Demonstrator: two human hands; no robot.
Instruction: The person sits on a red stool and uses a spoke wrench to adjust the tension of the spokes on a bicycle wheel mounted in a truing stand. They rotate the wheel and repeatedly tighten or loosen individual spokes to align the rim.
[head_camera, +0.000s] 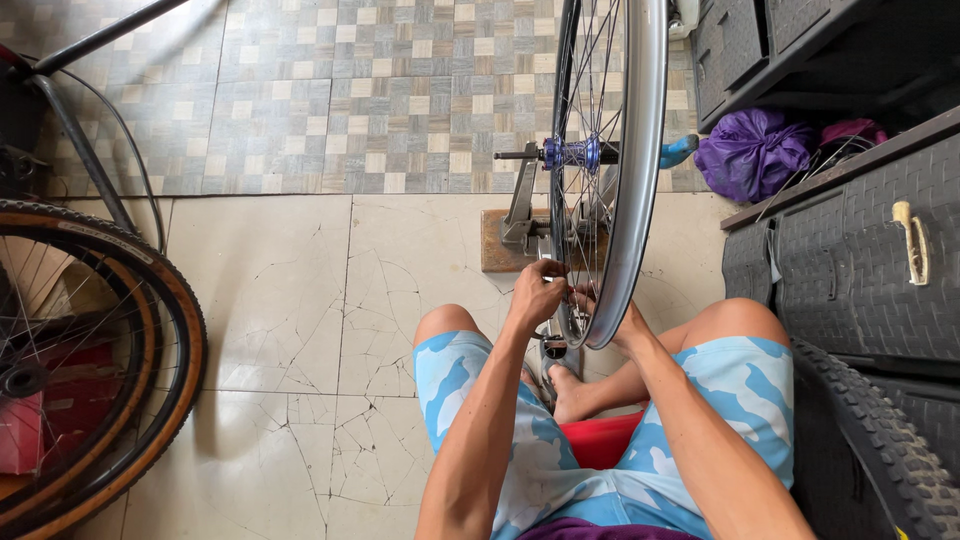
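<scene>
Rim (640, 150) upright in stand (522, 215), blue hub (572, 153) at centre. Left hand (535, 292) pinched narrow on spokes (575, 240) just inside rim's lower arc. Right hand (622, 322) behind rim, mostly hidden; grip impossible to tell. Tyred wheel (150, 340) far left, well apart.

The rim (640, 150) runs off the top edge, and it hides most of the right hand (600, 305). Whatever the left hand (535, 292) pinches is too small to tell. The tan-walled wheel (150, 330) is cut by the left edge, the knobby tyre (880, 440) by the bottom corner.
</scene>
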